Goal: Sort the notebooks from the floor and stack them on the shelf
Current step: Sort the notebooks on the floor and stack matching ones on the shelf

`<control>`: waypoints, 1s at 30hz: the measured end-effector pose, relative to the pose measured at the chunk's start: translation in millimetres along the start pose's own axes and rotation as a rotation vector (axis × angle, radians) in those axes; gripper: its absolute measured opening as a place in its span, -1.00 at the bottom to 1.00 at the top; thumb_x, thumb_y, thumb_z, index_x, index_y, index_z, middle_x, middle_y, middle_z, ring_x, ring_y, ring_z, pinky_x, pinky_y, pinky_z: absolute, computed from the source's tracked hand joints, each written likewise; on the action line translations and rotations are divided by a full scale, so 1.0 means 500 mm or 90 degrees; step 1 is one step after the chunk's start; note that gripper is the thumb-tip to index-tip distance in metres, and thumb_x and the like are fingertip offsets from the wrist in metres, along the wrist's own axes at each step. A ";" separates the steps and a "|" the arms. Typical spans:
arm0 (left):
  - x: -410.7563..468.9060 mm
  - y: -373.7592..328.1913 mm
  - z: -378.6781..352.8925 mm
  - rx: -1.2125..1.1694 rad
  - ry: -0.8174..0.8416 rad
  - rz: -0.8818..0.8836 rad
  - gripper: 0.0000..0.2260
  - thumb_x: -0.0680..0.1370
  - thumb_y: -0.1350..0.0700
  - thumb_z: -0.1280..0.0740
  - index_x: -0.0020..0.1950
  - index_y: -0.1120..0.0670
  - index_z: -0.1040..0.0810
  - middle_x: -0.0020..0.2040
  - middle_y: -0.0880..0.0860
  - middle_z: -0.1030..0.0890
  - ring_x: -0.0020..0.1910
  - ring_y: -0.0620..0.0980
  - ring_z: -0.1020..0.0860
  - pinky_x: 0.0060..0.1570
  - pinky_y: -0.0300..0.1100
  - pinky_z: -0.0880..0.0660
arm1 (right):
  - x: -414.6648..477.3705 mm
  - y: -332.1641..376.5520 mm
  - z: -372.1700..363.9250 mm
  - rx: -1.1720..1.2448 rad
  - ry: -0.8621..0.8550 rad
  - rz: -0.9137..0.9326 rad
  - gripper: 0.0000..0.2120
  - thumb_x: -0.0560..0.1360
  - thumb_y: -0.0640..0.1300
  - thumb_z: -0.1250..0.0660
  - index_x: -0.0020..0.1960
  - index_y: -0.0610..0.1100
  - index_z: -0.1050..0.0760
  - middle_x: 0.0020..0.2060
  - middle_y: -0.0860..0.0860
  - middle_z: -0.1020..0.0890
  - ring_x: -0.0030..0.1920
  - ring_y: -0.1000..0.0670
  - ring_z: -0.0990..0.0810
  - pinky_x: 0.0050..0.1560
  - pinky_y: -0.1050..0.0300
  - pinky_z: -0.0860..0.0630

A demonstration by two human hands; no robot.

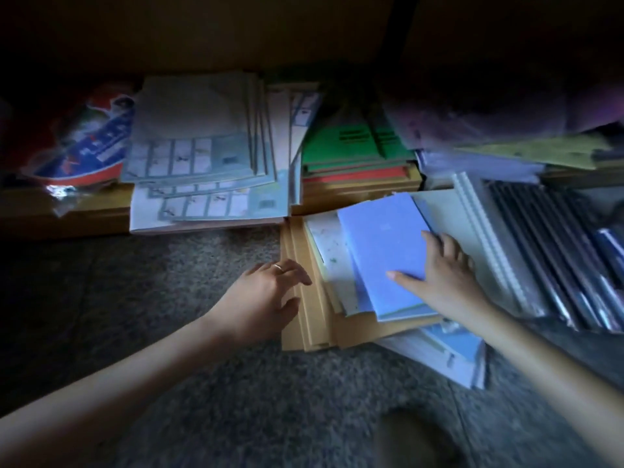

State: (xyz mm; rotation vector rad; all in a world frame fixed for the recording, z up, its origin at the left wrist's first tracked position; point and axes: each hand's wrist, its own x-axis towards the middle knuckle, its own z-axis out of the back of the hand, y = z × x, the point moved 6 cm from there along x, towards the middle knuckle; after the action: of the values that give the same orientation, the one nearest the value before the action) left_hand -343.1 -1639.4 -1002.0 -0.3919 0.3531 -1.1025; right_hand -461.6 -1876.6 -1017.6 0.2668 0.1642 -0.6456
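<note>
A pale blue notebook (381, 244) lies on top of a fanned pile of brown-covered notebooks (310, 315) on the grey floor. My right hand (445, 268) rests flat on the blue notebook's right edge, fingers spread and thumb lying across the cover. My left hand (270, 295), a ring on one finger, hovers at the brown pile's left edge with loosely curved fingers, holding nothing. On the low wooden shelf (67, 217) behind sit a stack of white printed notebooks (202, 157) and a stack with green and red covers (358, 146).
A spiral-bound white book (472, 231) and dark folders (547, 251) lie to the right of the pile. Light blue booklets (452, 356) stick out from under it. A red and blue plastic packet (81, 143) sits far left on the shelf. Loose papers (506, 143) overhang at right.
</note>
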 end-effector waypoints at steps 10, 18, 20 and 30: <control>0.065 -0.014 -0.143 -0.623 0.026 0.395 -0.28 0.23 -0.10 -0.52 0.29 0.11 -0.35 0.12 0.05 -0.52 0.03 -0.05 -0.53 -0.13 -0.29 -0.48 | 0.016 -0.016 -0.011 0.191 0.050 -0.104 0.03 0.17 0.26 -0.52 0.39 -0.19 -0.11 0.19 -0.12 -0.25 0.23 -0.12 -0.36 0.06 0.04 -0.45; 0.133 0.001 -0.149 -0.787 -0.098 0.628 -0.60 0.25 -0.02 -0.59 -0.07 0.19 -0.60 -0.17 0.12 -0.65 -0.31 0.02 -0.59 -0.42 -0.25 -0.46 | 0.003 0.012 -0.011 0.085 0.055 -0.062 0.08 0.18 0.35 -0.46 0.43 -0.19 -0.07 0.27 -0.15 -0.27 0.28 -0.18 -0.40 0.12 0.03 -0.41; 0.144 0.002 -0.149 -0.835 -0.081 0.657 -0.66 0.29 0.09 -0.58 -0.04 0.20 -0.59 -0.21 0.10 -0.63 -0.39 -0.03 -0.57 -0.51 -0.29 -0.46 | -0.004 0.025 -0.025 0.089 0.067 -0.049 0.09 0.19 0.37 -0.44 0.44 -0.19 -0.04 0.30 -0.14 -0.24 0.30 -0.18 -0.39 0.11 0.03 -0.40; 0.141 0.028 -0.164 -0.854 0.024 0.702 -0.73 0.36 0.08 -0.48 -0.01 0.10 -0.53 -0.18 0.08 -0.60 -0.35 0.00 -0.56 -0.45 -0.23 -0.52 | -0.020 0.055 -0.072 0.167 0.109 -0.080 0.27 0.15 0.39 -0.44 0.50 -0.15 0.23 0.49 -0.16 0.03 0.50 -0.13 0.05 0.45 -0.07 -0.10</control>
State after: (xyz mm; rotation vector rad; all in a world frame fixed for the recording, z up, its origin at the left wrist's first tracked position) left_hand -341.0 -1708.7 -1086.2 -1.1561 1.1603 0.3547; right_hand -455.0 -1839.0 -1044.4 0.5691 0.2621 -0.7703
